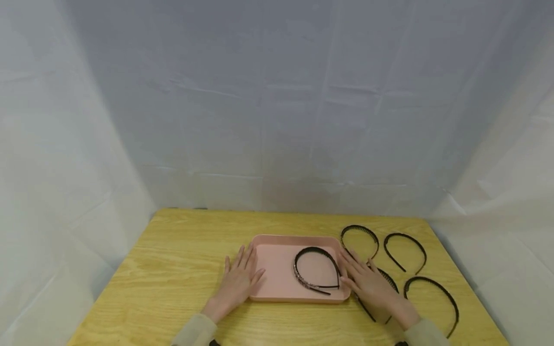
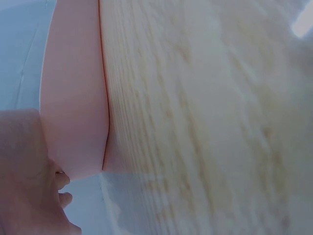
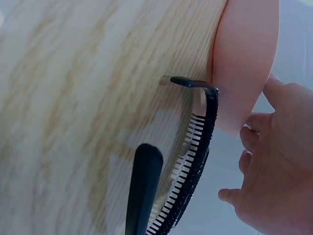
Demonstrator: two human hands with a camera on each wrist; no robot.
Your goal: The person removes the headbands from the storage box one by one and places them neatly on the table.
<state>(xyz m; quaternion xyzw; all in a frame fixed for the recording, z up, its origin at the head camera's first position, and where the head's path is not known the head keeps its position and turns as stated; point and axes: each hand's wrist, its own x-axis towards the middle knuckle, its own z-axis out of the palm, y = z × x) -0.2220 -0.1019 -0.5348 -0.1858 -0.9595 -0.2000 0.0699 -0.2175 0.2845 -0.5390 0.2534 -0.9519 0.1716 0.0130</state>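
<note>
A pink rectangular tray lies on the table between my two hands. Inside it, toward the right, rests a black headband with a sparkly side. My left hand touches the tray's left edge, fingers extended. On the opposite edge is my right hand, its fingers also straight and spread. Beneath that right hand and wrist lies another black headband, partly hidden. The right wrist view shows comb teeth on a black headband beside the tray wall.
More black headbands lie on the right of the wooden table: one at the back, one farther right, and one nearer the front. A pale sheet hangs behind the table and along both sides.
</note>
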